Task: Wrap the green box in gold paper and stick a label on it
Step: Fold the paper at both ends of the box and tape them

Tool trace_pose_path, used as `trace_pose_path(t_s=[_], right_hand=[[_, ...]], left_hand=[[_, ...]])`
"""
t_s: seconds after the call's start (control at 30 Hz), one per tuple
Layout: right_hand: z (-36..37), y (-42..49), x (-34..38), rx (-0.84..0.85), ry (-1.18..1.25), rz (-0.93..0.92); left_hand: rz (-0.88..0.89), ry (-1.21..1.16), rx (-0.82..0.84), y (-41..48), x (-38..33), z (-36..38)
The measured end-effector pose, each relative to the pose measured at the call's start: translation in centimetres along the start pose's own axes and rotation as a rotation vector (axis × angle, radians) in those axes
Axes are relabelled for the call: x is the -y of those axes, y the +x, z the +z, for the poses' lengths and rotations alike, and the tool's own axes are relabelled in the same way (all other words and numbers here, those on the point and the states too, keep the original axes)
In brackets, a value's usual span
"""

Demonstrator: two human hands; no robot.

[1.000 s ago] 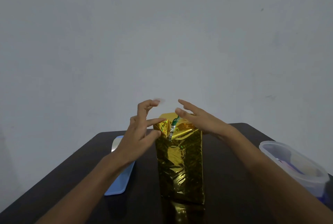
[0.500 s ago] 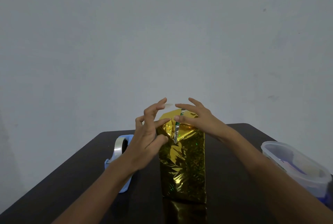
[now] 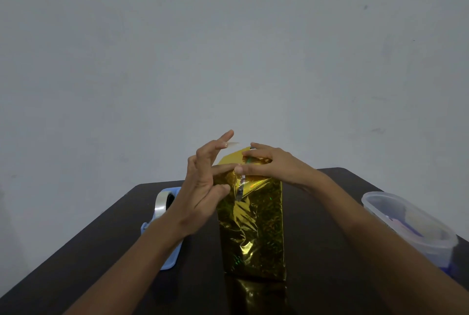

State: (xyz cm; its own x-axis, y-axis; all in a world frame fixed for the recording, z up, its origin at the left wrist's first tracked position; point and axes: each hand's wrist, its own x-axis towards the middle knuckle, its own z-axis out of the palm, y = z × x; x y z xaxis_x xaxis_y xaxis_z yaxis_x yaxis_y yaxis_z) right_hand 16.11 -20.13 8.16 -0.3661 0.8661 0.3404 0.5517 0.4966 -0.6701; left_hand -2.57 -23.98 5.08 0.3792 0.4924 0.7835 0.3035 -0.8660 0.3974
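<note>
The left hand (image 3: 200, 187) is spread, a clear tape strip (image 3: 233, 144) clinging to one raised fingertip, while its lower fingers touch the folded top-left edge of the gold-wrapped box (image 3: 253, 228). The right hand (image 3: 271, 165) lies flat across the box's top, straight fingers pressing the flap. The box stands upright between both forearms on the dark table (image 3: 330, 251), with a tape dispenser (image 3: 162, 203) to its left and a plastic tub (image 3: 406, 223) to its right.

The person's left hand (image 3: 203, 187) and right hand (image 3: 271, 165) are bare, with long slender fingers (image 3: 256, 153) and short nails, and both forearms are bare to the picture's edge.
</note>
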Motion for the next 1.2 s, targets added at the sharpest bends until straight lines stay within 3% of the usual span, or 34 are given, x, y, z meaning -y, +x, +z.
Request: trace_pose_path(t_s=[0.2,0.43,0.77,0.9,1.0,1.1,1.2], right_hand=[[0.1,0.2,0.1,-0.005,-0.024,-0.007],[-0.1,0.2,0.2,0.033,-0.088,-0.013],[0.1,0.5,0.6,0.041,-0.080,0.030],[0.0,0.2,0.6,0.034,-0.066,0.048],[-0.1,-0.1,0.7,0.031,-0.011,0.061],[0.0,-0.2,0.8,0.012,-0.020,0.069],[0.1,-0.2,0.8,0.004,-0.024,0.066]], left_hand=[[-0.036,-0.081,-0.060,0.4,0.0,0.4],[0.011,-0.065,-0.037,0.3,-0.1,0.3],[-0.053,-0.092,-0.026,0.4,0.5,0.2],[-0.122,-0.128,-0.243,1.3,0.2,-0.1],[-0.309,-0.218,-0.428,3.2,-0.6,-1.2],[-0.534,-0.247,-0.129,4.8,0.3,-3.0],[-0.650,-0.327,0.098,5.8,0.8,-3.7]])
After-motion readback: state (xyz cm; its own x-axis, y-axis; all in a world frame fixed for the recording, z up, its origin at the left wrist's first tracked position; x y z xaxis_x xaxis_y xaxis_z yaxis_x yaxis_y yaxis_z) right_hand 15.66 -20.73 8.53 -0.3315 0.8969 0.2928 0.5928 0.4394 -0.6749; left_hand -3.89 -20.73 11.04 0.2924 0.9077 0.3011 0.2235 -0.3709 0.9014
